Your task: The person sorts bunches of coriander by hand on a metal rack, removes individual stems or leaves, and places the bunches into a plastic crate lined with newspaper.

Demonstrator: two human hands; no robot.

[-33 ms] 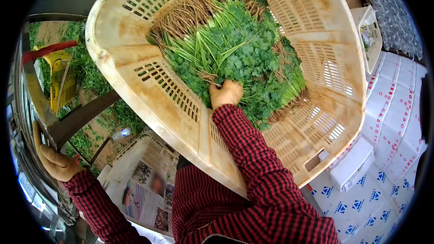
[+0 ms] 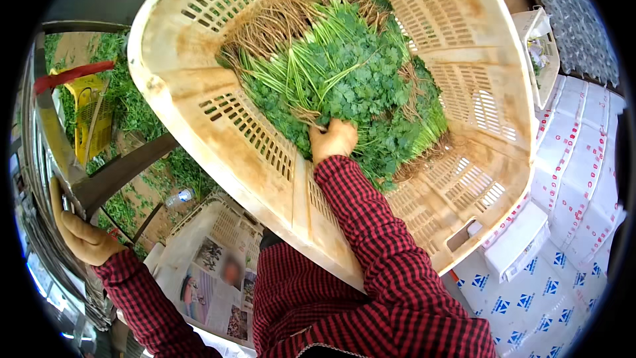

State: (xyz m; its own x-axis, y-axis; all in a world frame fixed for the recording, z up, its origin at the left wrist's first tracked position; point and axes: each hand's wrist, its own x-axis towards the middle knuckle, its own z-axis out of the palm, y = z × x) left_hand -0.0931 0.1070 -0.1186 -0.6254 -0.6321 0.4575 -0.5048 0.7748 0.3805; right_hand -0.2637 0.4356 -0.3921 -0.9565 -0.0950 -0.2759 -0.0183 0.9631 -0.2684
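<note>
A large cream plastic basket (image 2: 175, 103) with slotted, brown-stained walls stands tilted in front of me. Bundles of coriander (image 2: 364, 66) with long brown roots are layered inside it. My right hand (image 2: 333, 140) reaches over the near rim into the greens. Its fingers are curled around coriander near a small clump of roots, and the fingertips are hidden by leaves. At the far left, my left hand (image 2: 86, 235) grips a metal frame (image 2: 69, 182), with one digit stretched along it and the others bent.
A yellow crate (image 2: 93, 116) and loose greens (image 2: 136, 103) lie beyond the metal frame. Near a plastic bottle (image 2: 179, 197) is a newspaper-lined basket (image 2: 192, 225). White printed packages (image 2: 570, 159) fill the right side, below a small white crate (image 2: 544, 59) and bubble wrap (image 2: 573, 13).
The basket and my right hand have shifted very slightly to the right in the picture. Both hands keep their grip.
</note>
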